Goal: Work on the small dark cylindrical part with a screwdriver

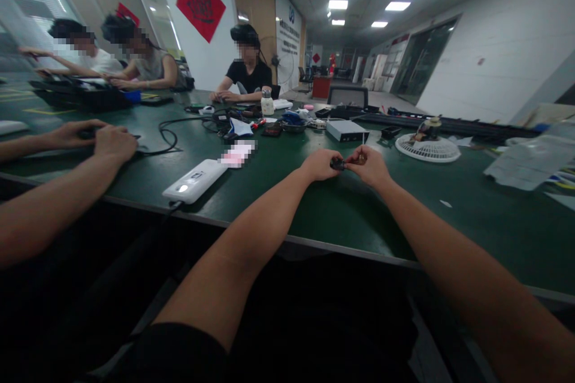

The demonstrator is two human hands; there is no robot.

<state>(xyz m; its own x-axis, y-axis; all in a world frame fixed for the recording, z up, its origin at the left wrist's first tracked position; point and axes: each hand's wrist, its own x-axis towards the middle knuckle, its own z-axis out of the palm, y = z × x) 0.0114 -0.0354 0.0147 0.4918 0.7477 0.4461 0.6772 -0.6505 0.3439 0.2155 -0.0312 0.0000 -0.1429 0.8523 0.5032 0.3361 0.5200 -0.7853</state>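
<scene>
Dressed in black, wearing a plain short sleeve (179,348) on the left arm (251,239), finished in a curved hem (191,328) above the elbow (261,254). Seen with dark clothing (332,308) between the arms at the near side, too shadowed for detail. Bare along the visible right arm (467,269).

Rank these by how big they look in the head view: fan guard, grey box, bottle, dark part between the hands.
1. Fan guard
2. Grey box
3. Bottle
4. Dark part

This is apparent size only; distances differ.
</scene>
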